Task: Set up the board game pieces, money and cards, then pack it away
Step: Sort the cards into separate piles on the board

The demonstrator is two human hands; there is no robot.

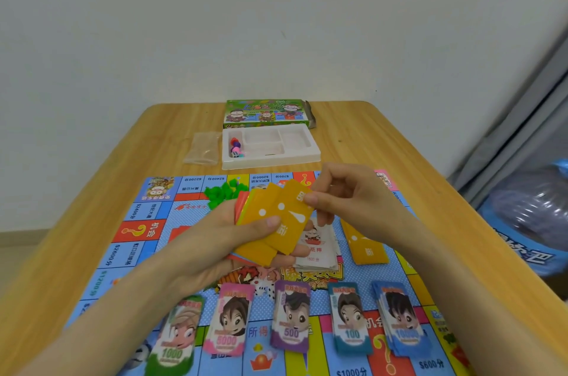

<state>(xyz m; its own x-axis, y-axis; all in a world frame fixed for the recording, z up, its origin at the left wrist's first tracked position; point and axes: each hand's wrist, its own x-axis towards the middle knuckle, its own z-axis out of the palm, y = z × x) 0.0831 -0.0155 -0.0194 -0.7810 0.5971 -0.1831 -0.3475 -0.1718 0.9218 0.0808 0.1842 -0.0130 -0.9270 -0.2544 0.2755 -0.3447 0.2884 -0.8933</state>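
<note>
Cards [276, 222], orange-backed, sit fanned in the left hand [212, 243] above the middle of the board [144, 222]. The thumb lies across the fan and the fingers [299, 251] curl underneath. The right hand [347, 200] pinches the far corner of the top card [290, 215] between thumb and forefinger.

The cards look thin, light and glossy, so they are probably slippery and apt to slide off one another. A pinch at a corner or short edge should lift a single card, while the stack wants a grip across its width.

Just right of the hands, a white pile [316, 249] and an orange pile [367, 248] lie on the board. Five money stacks [292, 317] line its near edge, flimsy paper by the look. Green houses [224, 191] are heaped at its far side.

Beyond, on the wooden table [399, 142], lie a clear bag [203, 148] and then a white tray [270, 162]. The tray holds tokens [236, 143] and a die [235, 154] in its left compartment, and the box [264, 112] sits behind it. A plain wall [276, 22] backs the table, and a blue bag [528, 222] sits at far right.
</note>
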